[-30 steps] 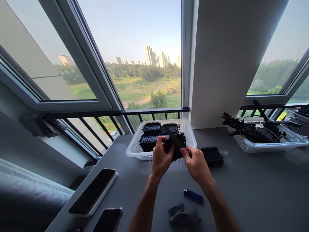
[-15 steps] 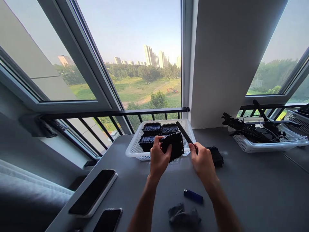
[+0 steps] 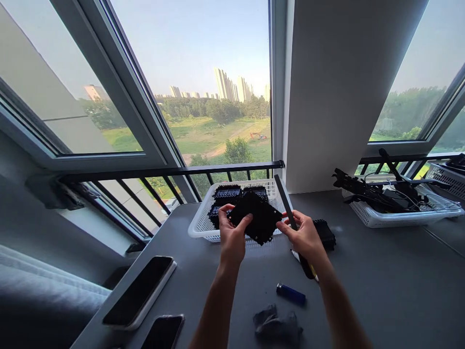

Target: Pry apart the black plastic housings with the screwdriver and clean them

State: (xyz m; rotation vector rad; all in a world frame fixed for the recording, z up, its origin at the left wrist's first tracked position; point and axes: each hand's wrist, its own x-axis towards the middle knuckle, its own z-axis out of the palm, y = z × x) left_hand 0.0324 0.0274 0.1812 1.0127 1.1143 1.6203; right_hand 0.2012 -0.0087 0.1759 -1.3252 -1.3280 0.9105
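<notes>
Lg window (image 3: pixel 196 58) upper ctr, daylight thru it; grn field (image 3: pixel 196 133), trees (image 3: pixel 221 111) & tall bldgs (image 3: pixel 225 86) outside. Shaded grey wall (image 3: pixel 334 97) upper R of ctr, 2nd window (image 3: pixel 421 92) far R. Blk railing (image 3: pixel 174 171) runs mid-L to ctr. Grey desk (image 3: pixel 381 281) across lower frame; pale curtain (image 3: pixel 39 291) bottom L.

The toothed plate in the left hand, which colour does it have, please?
The toothed plate is black; it shows in the head view.

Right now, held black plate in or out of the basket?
Out: left hand holds the black plate up in front of the basket.
</notes>
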